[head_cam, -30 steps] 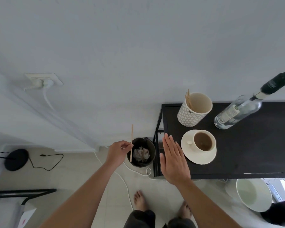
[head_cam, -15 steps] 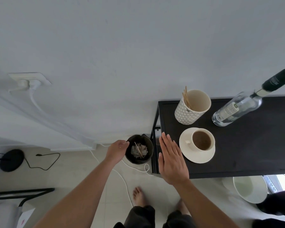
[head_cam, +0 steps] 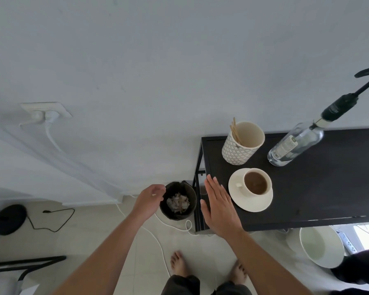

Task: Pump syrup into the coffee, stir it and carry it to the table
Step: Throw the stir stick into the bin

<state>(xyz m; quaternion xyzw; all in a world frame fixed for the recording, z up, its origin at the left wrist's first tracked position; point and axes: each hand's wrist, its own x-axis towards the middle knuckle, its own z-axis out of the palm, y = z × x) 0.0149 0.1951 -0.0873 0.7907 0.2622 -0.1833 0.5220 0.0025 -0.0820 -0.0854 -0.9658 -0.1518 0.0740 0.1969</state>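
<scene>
A cream cup of coffee [head_cam: 256, 182] stands on a cream saucer [head_cam: 250, 203] on the black side table [head_cam: 320, 188]. Behind it to the right is the clear syrup bottle [head_cam: 294, 144] with a black pump top. A patterned holder [head_cam: 241, 143] with wooden stir sticks stands behind the cup. My right hand [head_cam: 218, 206] hovers flat with straight fingers over the table's left edge, just left of the saucer. My left hand [head_cam: 148, 200] hangs beside the small black bin [head_cam: 178, 201], fingers loosely curled, holding nothing.
The bin on the floor holds crumpled scraps and a used stick. A white cable [head_cam: 158, 237] runs across the tiled floor near my bare feet [head_cam: 178, 262]. A white bucket [head_cam: 320, 245] sits under the table at right. A wall socket [head_cam: 45, 111] is at left.
My left hand held a wooden stir stick over the bin a second ago; the stick dropped into the bin and the hand is now empty. My right hand stayed in place.
</scene>
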